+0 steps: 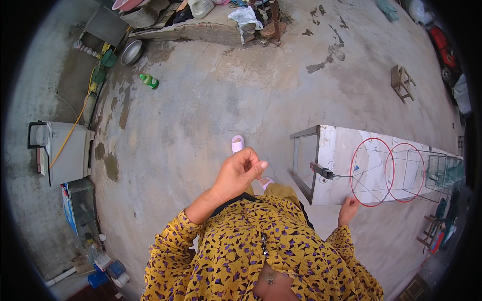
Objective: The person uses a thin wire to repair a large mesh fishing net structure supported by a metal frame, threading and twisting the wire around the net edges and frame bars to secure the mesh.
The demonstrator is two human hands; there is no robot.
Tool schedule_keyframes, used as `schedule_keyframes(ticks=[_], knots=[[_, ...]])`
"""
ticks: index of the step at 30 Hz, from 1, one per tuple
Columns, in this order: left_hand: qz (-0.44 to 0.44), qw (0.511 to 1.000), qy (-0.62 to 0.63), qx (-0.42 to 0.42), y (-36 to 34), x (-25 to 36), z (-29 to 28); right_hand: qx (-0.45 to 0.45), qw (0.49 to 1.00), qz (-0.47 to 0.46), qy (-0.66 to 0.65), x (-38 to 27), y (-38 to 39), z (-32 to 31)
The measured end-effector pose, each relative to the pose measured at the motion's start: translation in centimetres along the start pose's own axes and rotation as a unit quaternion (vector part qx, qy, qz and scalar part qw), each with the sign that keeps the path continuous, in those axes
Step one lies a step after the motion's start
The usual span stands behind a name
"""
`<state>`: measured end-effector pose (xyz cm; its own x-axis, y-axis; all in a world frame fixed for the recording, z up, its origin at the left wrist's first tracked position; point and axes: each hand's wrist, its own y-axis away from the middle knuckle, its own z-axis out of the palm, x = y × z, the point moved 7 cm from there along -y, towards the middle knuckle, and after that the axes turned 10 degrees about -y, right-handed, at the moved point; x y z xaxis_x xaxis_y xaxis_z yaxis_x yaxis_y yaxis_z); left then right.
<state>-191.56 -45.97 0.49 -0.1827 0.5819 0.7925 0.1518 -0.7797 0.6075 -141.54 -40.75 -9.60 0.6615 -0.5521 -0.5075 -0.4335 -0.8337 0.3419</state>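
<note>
In front of my body, my left hand (pixel 236 174) is raised with its fingers curled in and the thumb pressed toward the index finger. Whatever it may pinch is too small or hidden to make out. My right hand (pixel 347 211) is lower right, beside the long white-topped table (pixel 329 165), its fingers closed at the near rim of a red wire hoop (pixel 351 173). A second red hoop (pixel 423 173) stands beyond it, joined by thin wires to dark rectangular wire frames (pixel 405 173). A black clamp-like block (pixel 322 171) sits at the table's left end, with a wire running to the hoops.
Pink slippers (pixel 237 143) are on my feet on the concrete floor. A small wooden stool (pixel 401 84) stands far right. Left lie a green bottle (pixel 149 81), a metal basin (pixel 131 52) and a white washing machine (pixel 68 150). A raised ledge (pixel 201 35) runs along the back.
</note>
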Motion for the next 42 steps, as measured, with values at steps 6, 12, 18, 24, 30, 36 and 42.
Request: schedule_keyframes(ticks=[6, 12, 18, 24, 30, 36, 42], knots=[[0.041, 0.999, 0.005, -0.012, -3.0, 1.4, -6.2, 0.041, 0.987, 0.140, -0.070, -0.6, 1.4, 3.5], [0.056, 0.998, -0.011, -0.018, -7.3, 2.5, -11.4, 0.245, 0.824, 0.379, -0.343, 3.5, 7.2, 2.7], [0.058, 0.994, -0.003, -0.091, -12.4, 3.9, -13.3, 0.367, 0.787, 0.252, -0.427, 0.0, 7.3, -2.7], [0.050, 0.983, 0.003, -0.176, -16.7, 6.8, -11.1, 0.369, 0.791, 0.246, -0.421, -4.8, 9.2, -2.8], [0.071, 0.977, -0.030, -0.197, -22.5, 9.9, -9.2, 0.413, 0.742, 0.302, -0.433, -2.5, 10.6, 0.0], [0.064, 0.968, -0.067, -0.234, -29.6, 13.1, -3.8, 0.534, 0.770, 0.101, -0.335, -18.2, 6.1, -9.1], [0.050, 0.932, -0.092, -0.346, -35.4, 16.4, 4.9, 0.283, 0.900, -0.055, -0.326, -40.6, -1.7, -1.6]])
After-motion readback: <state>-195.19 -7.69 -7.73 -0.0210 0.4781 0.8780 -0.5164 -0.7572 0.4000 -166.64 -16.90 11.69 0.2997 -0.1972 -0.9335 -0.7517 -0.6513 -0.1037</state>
